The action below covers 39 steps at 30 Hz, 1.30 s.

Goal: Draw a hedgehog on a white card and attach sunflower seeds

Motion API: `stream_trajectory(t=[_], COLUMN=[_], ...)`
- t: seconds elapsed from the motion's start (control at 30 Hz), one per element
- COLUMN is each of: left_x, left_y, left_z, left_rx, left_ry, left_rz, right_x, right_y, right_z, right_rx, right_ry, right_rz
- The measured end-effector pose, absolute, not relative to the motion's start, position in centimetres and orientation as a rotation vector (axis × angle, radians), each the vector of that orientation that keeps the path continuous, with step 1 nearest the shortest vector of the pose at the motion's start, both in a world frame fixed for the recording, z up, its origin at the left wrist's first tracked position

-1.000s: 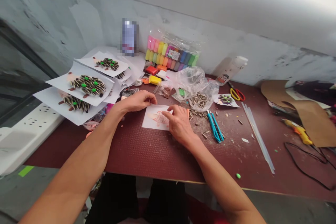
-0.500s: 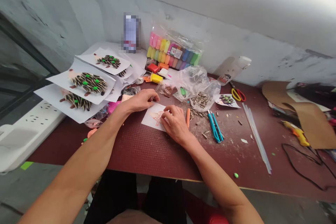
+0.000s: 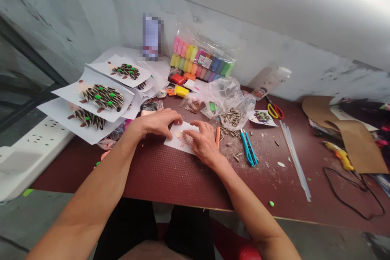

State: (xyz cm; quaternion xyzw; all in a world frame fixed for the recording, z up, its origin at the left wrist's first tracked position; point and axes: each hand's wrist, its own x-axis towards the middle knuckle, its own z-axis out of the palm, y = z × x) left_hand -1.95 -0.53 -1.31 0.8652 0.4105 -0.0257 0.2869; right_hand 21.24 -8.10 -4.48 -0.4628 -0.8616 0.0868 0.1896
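A small white paper card (image 3: pixel 179 140) with a pink and orange hedgehog sketch lies on the dark red table (image 3: pixel 170 178), just in front of me. My left hand (image 3: pixel 160 124) curves over the card's upper left edge, fingertips touching it. My right hand (image 3: pixel 204 142) rests with spread fingers on the card's right side and hides part of it. An orange stick (image 3: pixel 217 137) lies just right of my right hand. Loose sunflower seeds (image 3: pixel 232 118) are heaped beyond it, near a crumpled plastic bag (image 3: pixel 224 97).
Paper sheets with finished seed hedgehogs (image 3: pixel 103 99) overlap at the left. Behind stand a bag of coloured clay (image 3: pixel 198 59) and yellow-handled scissors (image 3: pixel 275 110). Blue utility knives (image 3: pixel 249 152), clear glue sticks (image 3: pixel 294 158), a glue gun (image 3: pixel 338 155) and brown cardboard (image 3: pixel 350 138) lie to the right.
My right hand's fingers have spread and shifted toward the card's upper edge, and my left hand has moved slightly down the card. The view has tilted slightly.
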Motion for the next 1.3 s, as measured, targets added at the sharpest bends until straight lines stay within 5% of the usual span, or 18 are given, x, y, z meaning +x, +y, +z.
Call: stream_trajectory(t=[1.3], left_x=[-1.2], left_y=[-1.2], left_z=[-1.0], left_rx=[2.370], left_ry=[1.117], left_rz=[-0.063], right_x=[20.2], right_y=[-7.0], right_z=[-3.5], right_rx=[-1.214], right_ry=[-2.556], right_rz=[0.251])
